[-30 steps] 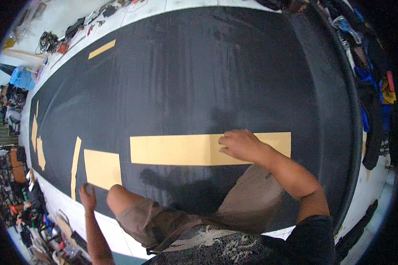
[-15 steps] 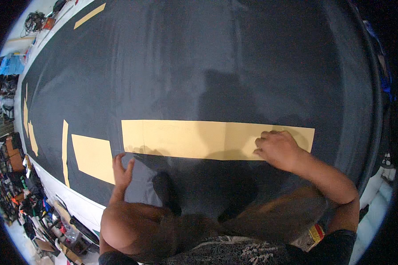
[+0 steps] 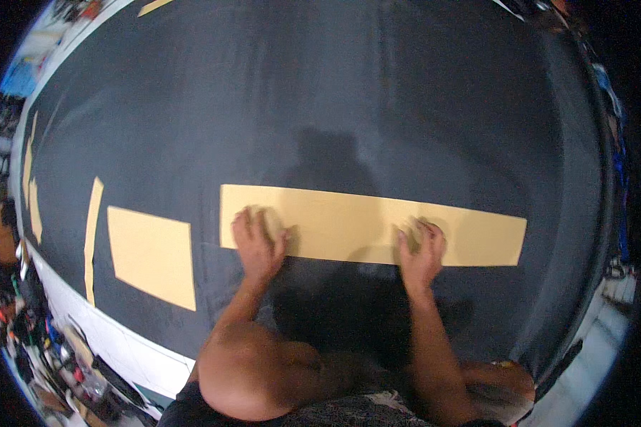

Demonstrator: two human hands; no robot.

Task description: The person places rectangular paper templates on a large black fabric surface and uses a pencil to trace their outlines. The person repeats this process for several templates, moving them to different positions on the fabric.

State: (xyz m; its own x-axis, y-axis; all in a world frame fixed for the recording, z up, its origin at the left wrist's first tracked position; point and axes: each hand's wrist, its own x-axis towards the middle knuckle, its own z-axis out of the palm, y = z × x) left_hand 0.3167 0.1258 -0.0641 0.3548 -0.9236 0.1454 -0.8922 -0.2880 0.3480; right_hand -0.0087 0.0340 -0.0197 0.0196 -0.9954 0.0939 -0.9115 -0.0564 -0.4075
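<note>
A long tan paper strip (image 3: 342,220) lies flat on a wide sheet of black fabric (image 3: 263,107). Over its left part is my left hand (image 3: 258,242), fingers spread and pointing away from me. My right hand (image 3: 421,252) is over the strip right of its middle, fingers apart and slightly curled, some blur on the fingertips. Neither hand grips anything; both are on or just above the paper. To the left lies a tan paper piece with four sides (image 3: 152,257), with a narrow tan strip (image 3: 92,242) beside it.
More thin tan pieces (image 3: 34,210) lie along the far left edge of the fabric, and another (image 3: 153,7) at the top. Cluttered goods (image 3: 57,363) crowd the floor at lower left. My bent knee (image 3: 253,370) is close below my left hand.
My left hand has moved right and forward, from the fabric beside the strip to over its left part. My right hand has moved left from the strip's right end, and its fingers have spread.
</note>
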